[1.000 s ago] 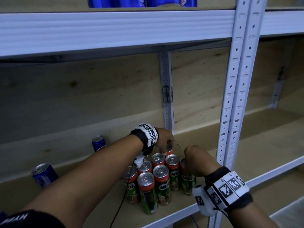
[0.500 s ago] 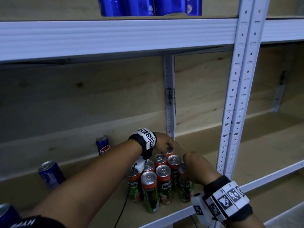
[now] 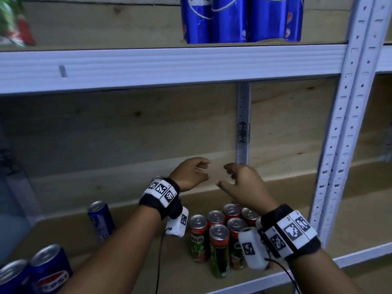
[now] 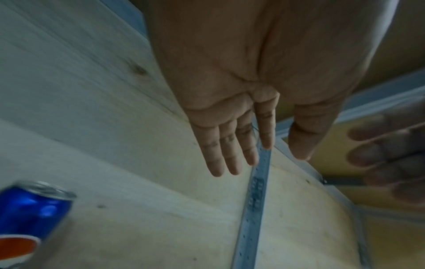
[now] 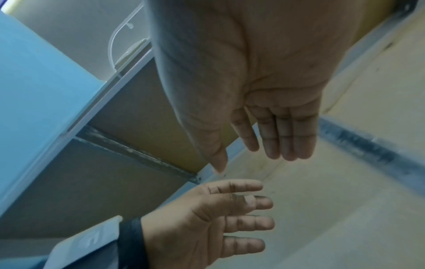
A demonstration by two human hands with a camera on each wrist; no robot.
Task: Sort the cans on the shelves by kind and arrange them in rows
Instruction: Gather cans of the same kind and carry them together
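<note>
Several green and red Milo cans [image 3: 219,238] stand bunched in rows on the lower wooden shelf [image 3: 350,211]. My left hand [image 3: 192,175] and right hand [image 3: 241,181] hover above and behind them, empty, palms facing each other. In the left wrist view the left hand [image 4: 243,145] has straight fingers; in the right wrist view the right hand [image 5: 264,138] is likewise spread. A blue Pepsi can [image 3: 101,219] stands to the left of the Milo group, and two more Pepsi cans [image 3: 51,270] sit at the lower left. More Pepsi cans [image 3: 239,20] stand on the upper shelf.
A white perforated upright post [image 3: 347,128] rises just right of the hands, and a thinner rear post [image 3: 243,124] stands behind them. The white upper shelf edge [image 3: 169,66] runs overhead. A blurred green and red item [image 3: 12,24] sits at the upper left.
Both hands let go of the Milo cans and rose above them, fingers spreading. The head view tilted upward, showing more of the upper shelf.
</note>
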